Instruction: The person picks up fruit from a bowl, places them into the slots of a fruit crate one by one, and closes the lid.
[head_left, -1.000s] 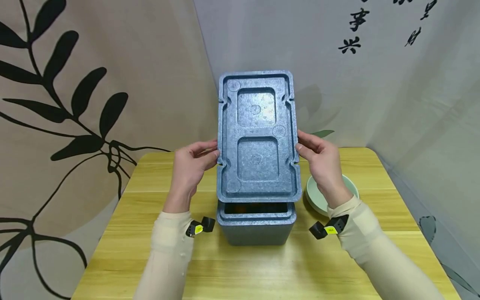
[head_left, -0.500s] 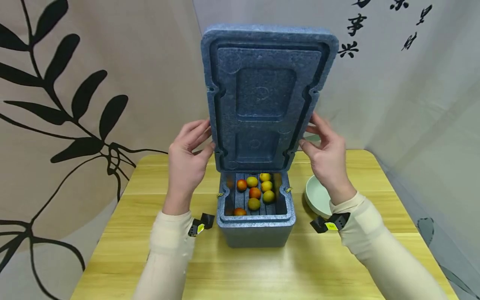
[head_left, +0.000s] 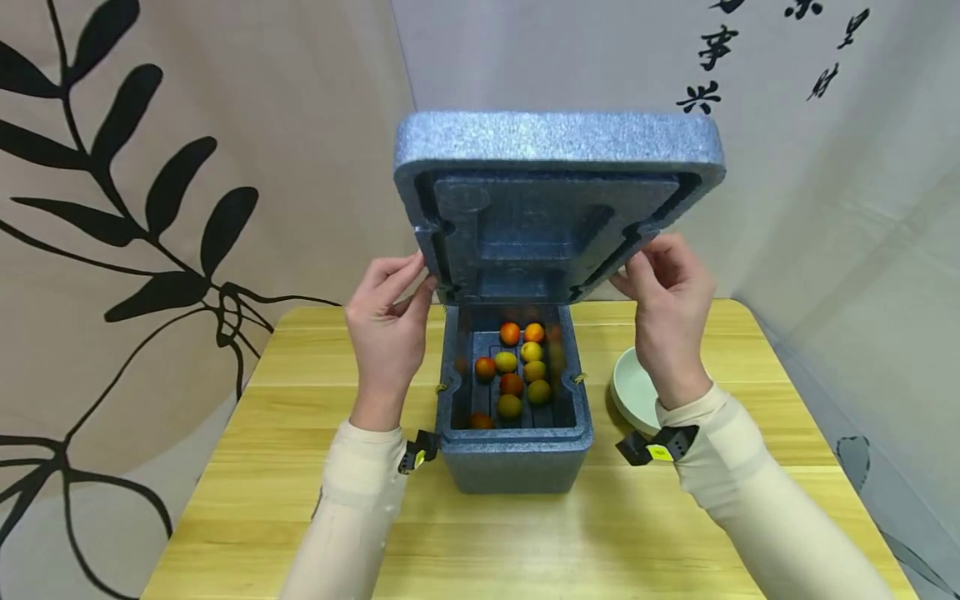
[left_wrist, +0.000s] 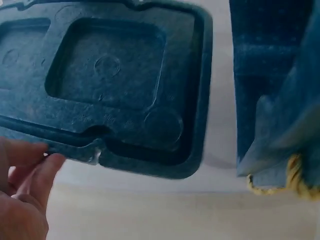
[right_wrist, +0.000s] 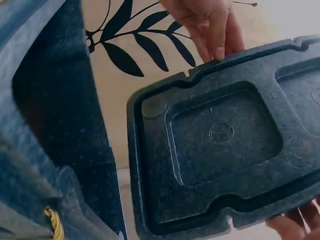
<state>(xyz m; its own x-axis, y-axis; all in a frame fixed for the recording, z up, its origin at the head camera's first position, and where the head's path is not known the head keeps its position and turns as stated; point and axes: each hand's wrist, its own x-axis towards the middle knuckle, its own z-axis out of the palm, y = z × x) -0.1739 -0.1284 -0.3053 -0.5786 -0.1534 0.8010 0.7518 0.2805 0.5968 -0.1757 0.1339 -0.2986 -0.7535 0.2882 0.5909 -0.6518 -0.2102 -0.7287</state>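
Note:
A blue-grey foam box lid is held tilted above the back of the matching foam box, its grooved underside showing. My left hand pinches the lid's left edge. On the right edge, the fingers of my right hand hold it. In the right wrist view the lid hangs apart from the box wall, with a hand at each long side. Inside the box lie several small round fruits, among them a yellow fruit, a red fruit and an orange fruit.
A pale green dish stands right of the box, partly behind my right wrist. Yellow cord is fixed at the box's sides. The wooden table reaches back to a printed cloth backdrop.
My hands have lifted the lid off the box and tipped its upper edge toward me. Its underside now faces down over the box, and more of the fruit inside shows.

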